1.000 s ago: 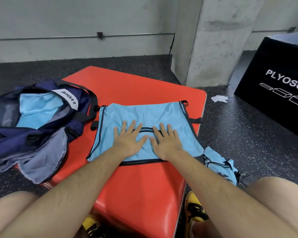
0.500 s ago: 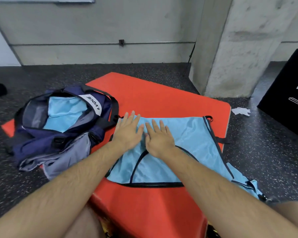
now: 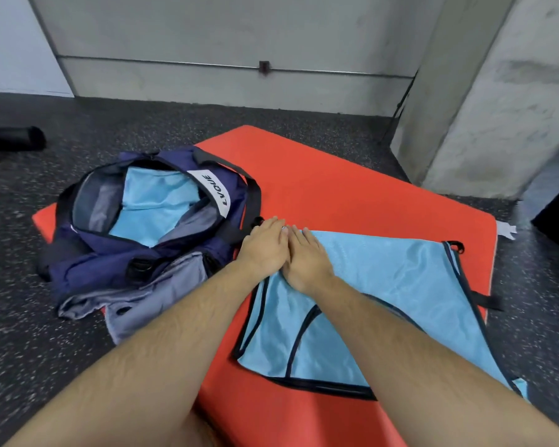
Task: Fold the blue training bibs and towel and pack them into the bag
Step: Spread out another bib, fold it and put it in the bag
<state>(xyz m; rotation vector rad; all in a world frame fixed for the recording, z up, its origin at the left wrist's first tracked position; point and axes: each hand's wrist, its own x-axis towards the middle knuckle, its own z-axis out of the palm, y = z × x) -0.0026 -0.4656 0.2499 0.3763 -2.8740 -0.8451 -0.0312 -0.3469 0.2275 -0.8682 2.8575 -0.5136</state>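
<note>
Left forearm (image 3: 162, 343) and right forearm (image 3: 388, 337), both bare, extended forward from the lower edge and converged. Left hand (image 3: 265, 250) and right hand (image 3: 307, 264) lay palm down, side by side and touching, fingers straight and held together, pointing away from the body, gripping nothing.

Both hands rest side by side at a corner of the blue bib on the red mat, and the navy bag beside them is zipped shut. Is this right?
Not quite: the navy bag is open, not zipped shut, with light blue fabric lying inside it. The head view shows this. The rest is right.
</note>
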